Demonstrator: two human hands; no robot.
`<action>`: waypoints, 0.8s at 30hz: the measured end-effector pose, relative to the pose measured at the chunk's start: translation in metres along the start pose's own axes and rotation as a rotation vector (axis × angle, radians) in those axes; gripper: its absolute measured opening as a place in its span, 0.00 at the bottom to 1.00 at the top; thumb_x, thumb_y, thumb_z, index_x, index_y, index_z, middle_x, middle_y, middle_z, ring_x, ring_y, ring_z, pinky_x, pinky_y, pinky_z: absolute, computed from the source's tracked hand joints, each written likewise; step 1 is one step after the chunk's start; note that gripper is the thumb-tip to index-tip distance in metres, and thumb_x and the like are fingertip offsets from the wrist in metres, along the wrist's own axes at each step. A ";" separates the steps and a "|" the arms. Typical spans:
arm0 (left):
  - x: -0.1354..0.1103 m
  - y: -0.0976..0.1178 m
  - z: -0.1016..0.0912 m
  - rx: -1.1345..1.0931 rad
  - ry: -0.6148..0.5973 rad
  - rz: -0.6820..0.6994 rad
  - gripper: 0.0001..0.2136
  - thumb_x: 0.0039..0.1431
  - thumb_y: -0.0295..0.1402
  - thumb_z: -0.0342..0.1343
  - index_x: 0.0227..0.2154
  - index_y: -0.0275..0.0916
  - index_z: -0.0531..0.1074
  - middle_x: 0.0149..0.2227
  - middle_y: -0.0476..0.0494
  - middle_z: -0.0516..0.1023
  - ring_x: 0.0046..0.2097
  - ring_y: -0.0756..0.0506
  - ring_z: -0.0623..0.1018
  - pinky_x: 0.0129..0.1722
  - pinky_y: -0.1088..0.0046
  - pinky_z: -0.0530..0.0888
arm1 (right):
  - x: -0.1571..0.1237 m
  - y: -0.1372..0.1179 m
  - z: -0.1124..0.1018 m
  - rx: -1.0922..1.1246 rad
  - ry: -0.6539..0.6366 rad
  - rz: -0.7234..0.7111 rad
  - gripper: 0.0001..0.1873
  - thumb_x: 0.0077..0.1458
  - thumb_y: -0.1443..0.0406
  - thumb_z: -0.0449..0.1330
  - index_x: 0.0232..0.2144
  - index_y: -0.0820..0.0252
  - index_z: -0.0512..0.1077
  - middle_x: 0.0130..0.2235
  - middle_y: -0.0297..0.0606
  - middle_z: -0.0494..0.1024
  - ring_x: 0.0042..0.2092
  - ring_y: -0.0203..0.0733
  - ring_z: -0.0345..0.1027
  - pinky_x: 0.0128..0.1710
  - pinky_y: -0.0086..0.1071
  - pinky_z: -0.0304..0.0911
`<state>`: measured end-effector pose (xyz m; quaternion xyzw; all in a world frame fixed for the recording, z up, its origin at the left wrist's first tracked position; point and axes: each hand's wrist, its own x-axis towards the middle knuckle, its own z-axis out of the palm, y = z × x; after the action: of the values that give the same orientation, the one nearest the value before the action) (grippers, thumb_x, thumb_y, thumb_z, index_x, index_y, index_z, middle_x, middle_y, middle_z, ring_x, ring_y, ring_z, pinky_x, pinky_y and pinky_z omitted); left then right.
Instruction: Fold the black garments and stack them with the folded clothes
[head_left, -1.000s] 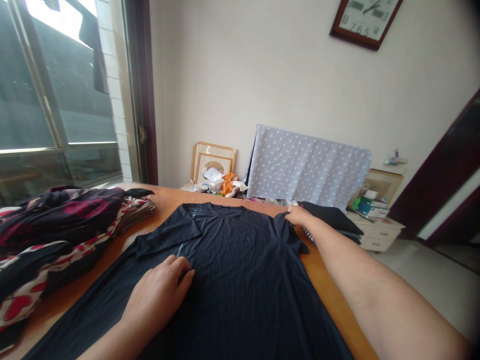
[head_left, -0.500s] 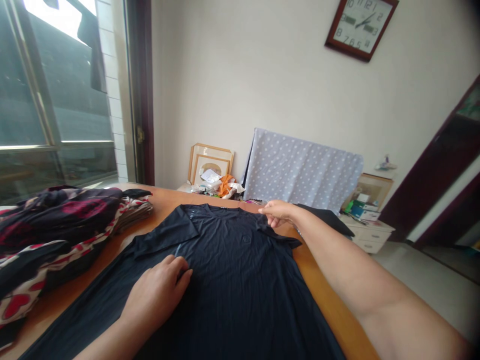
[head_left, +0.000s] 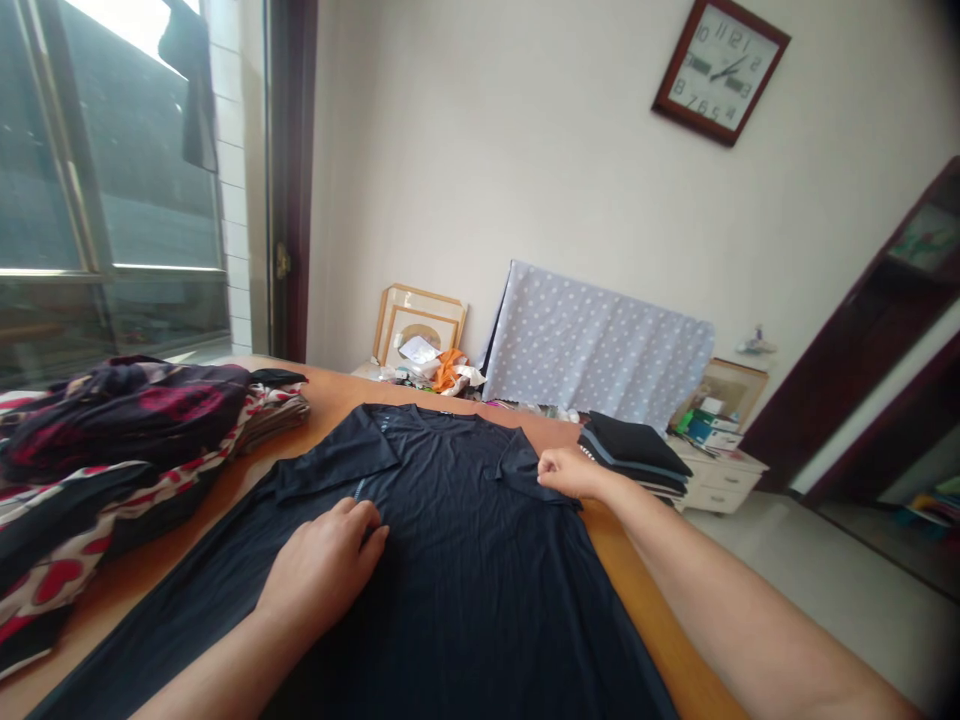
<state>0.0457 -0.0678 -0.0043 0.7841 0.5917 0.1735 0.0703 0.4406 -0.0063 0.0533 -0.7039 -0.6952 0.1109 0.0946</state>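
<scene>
right now the right hand has its grip closed, fingers curled into a loose fist that pinches the cloth of a dark navy shirt at its right shoulder, where the short sleeve lies turned in over the chest. the left hand lies palm down on the shirt near its middle, fingers together and slightly bent, its grip open and holding nothing, only pressing on the cloth. its fingertips sit just beside the edge of the other sleeve, which is also folded in across the front.

the shirt lies flat and face up on an orange-brown wooden worktop, with the neck at the far end and the hem toward the person (the lower part runs out of view at the bottom edge). bare wood shows along its right side under the right forearm.

just past the right hand, at the far right corner of the worktop, sits a neat stack of folded dark clothes. on the left side, well apart from the hands, lies a loose heap of red, white and black patterned clothes.

beyond the worktop a grey dotted cloth hangs over something against the wall, with picture frames leaning beside it and a low white cabinet to the right. a clock hangs high on the wall, and a window fills the left.
</scene>
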 end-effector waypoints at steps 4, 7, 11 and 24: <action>0.000 0.000 0.000 0.000 0.004 -0.001 0.12 0.65 0.45 0.45 0.37 0.45 0.70 0.40 0.46 0.73 0.36 0.46 0.75 0.33 0.70 0.61 | -0.004 -0.005 0.016 -0.049 0.046 -0.034 0.08 0.53 0.60 0.62 0.34 0.58 0.75 0.34 0.35 0.79 0.36 0.38 0.69 0.35 0.27 0.57; -0.002 -0.001 0.000 0.000 0.006 0.006 0.12 0.65 0.44 0.45 0.37 0.45 0.70 0.39 0.47 0.73 0.36 0.45 0.75 0.33 0.70 0.61 | -0.003 -0.018 0.029 -0.077 0.066 -0.063 0.12 0.52 0.56 0.63 0.35 0.57 0.75 0.37 0.35 0.79 0.37 0.39 0.69 0.35 0.28 0.56; -0.003 -0.003 0.002 -0.002 0.016 0.014 0.12 0.66 0.44 0.45 0.37 0.45 0.70 0.38 0.47 0.73 0.36 0.45 0.75 0.33 0.69 0.60 | 0.003 -0.034 0.051 -0.079 0.132 -0.066 0.12 0.49 0.57 0.65 0.33 0.56 0.73 0.39 0.38 0.78 0.41 0.44 0.69 0.39 0.31 0.55; -0.001 -0.005 0.005 0.004 0.025 0.010 0.11 0.65 0.44 0.46 0.36 0.46 0.69 0.38 0.48 0.73 0.36 0.45 0.75 0.33 0.69 0.60 | 0.027 0.019 0.039 0.670 0.501 0.242 0.11 0.57 0.57 0.50 0.29 0.56 0.65 0.19 0.29 0.68 0.22 0.37 0.66 0.22 0.27 0.58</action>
<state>0.0427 -0.0668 -0.0111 0.7850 0.5889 0.1825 0.0605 0.4474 0.0196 0.0100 -0.7159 -0.4890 0.1662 0.4698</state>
